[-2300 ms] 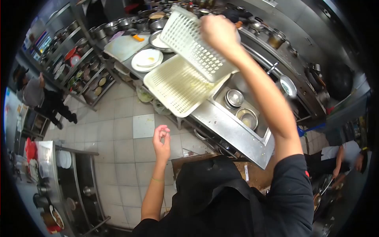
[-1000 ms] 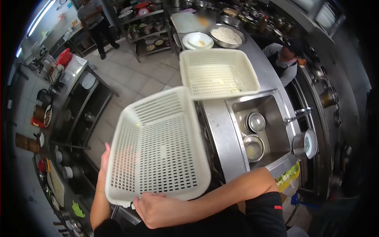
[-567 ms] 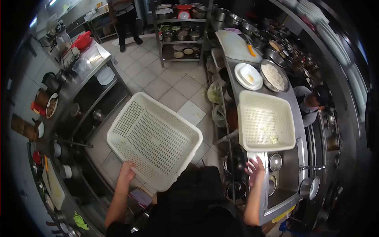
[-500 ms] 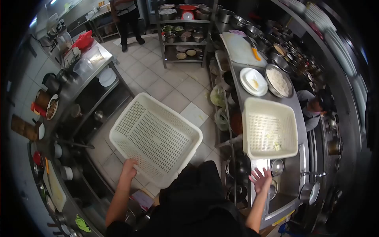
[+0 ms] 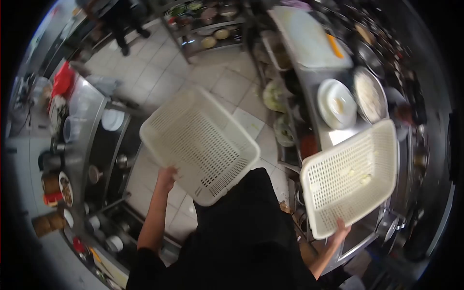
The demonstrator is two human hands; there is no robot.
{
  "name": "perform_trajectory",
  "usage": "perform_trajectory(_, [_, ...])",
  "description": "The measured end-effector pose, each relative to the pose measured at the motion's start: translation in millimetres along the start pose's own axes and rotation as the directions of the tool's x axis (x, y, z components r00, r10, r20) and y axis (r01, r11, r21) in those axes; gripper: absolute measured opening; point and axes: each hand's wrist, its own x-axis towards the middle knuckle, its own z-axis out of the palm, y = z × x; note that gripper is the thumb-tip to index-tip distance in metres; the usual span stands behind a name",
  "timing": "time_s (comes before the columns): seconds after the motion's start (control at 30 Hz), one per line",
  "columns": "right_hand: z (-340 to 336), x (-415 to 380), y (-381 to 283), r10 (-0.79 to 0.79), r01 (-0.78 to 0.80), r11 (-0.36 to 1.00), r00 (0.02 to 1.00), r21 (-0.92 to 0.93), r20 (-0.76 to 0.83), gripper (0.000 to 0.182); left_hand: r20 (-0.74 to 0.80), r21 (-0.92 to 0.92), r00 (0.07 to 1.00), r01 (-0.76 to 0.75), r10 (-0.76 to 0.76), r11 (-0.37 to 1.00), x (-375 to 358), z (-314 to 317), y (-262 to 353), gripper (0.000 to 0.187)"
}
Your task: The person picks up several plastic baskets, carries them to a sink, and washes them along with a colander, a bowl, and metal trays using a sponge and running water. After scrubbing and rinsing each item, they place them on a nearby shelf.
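Note:
My left hand [image 5: 167, 178] grips the near left rim of an empty white perforated basket [image 5: 193, 140], which is held tilted over the tiled floor in front of me. On the right, my right hand [image 5: 340, 232] is closed on the near rim of a second white basket [image 5: 338, 188]. That basket is tilted above the steel counter and sink, with a few small yellow-green scraps on its bottom. Beyond it are stacked white plates [image 5: 337, 104] and a metal bowl of pale food [image 5: 370, 94].
A white cutting board [image 5: 307, 38] with an orange-handled knife [image 5: 334, 46] lies farther up the right counter. A steel table [image 5: 89, 104] runs along the left. Shelving with bowls [image 5: 217, 30] stands ahead, and a person [image 5: 116, 21] stands at the upper left.
My right hand, open before, has taken hold of the right basket, which is now tilted and turned. The view has rotated, and the left basket has shifted slightly. The co-worker at right is barely visible.

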Motion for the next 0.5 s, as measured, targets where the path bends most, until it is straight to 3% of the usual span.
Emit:
perform_trajectory(0.07, [41.7,17.9,-19.1,-0.063,0.062,0.993,0.998,-0.101,-0.012,0.061,0.052,0.021,0.999,0.012,-0.014,1.0,26.8,12.0,43.6,0.058])
perform_trajectory(0.13, [104.1,49.8,-46.7,-0.062,0.12,0.954,0.975,-0.274,0.213,0.065,0.073,0.042,0.997,-0.015,0.011,0.999,59.2,22.7,86.8,0.058])
perform_trajectory(0.17, [87.4,49.9,-52.8,-0.137,0.19,0.887,0.979,-0.421,0.153,0.061,0.12,0.088,0.991,-0.073,0.062,0.993,35.2,32.4,88.2,0.058])
perform_trajectory(0.2, [131.3,73.3,-45.7,-0.192,0.231,0.787,0.973,-0.573,0.128,0.058,0.107,0.069,0.993,-0.063,0.055,0.996,51.7,32.9,104.4,0.058])
perform_trajectory(0.23, [202.5,74.7,-68.1,-0.135,0.318,0.801,0.922,-0.508,0.364,0.052,0.169,0.027,0.981,-0.099,0.093,0.995,64.9,30.9,119.3,0.057])
perform_trajectory(0.27, [288.1,68.3,-87.0,-0.085,0.389,0.822,0.806,-0.415,0.586,0.046,0.222,-0.021,0.964,-0.146,0.147,0.989,81.2,25.4,137.2,0.055])
perform_trajectory(0.3, [353.7,65.7,-86.7,-0.045,0.409,0.826,0.734,-0.388,0.678,0.042,0.197,-0.042,0.967,-0.158,0.163,0.987,97.1,17.8,156.0,0.055])
perform_trajectory(0.37, [470.3,47.3,-86.3,0.013,0.439,0.841,0.571,-0.318,0.821,0.036,0.298,0.135,0.951,-0.131,0.086,0.982,123.4,2.1,195.4,0.048])
perform_trajectory(0.4, [532.7,34.5,-88.7,0.04,0.447,0.848,0.482,-0.285,0.875,0.036,0.272,0.106,0.956,-0.145,0.111,0.984,138.8,-7.4,216.2,0.048])
perform_trajectory(0.47, [633.9,5.1,-88.1,0.047,0.452,0.858,0.404,-0.244,0.914,0.034,0.212,-0.312,0.938,-0.201,0.274,0.929,162.4,-31.3,253.6,0.038])
perform_trajectory(0.5, [681.4,-8.0,-87.2,0.07,0.439,0.869,0.348,-0.228,0.935,0.034,0.17,-0.342,0.941,-0.222,0.293,0.913,167.1,-49.0,273.5,0.038])
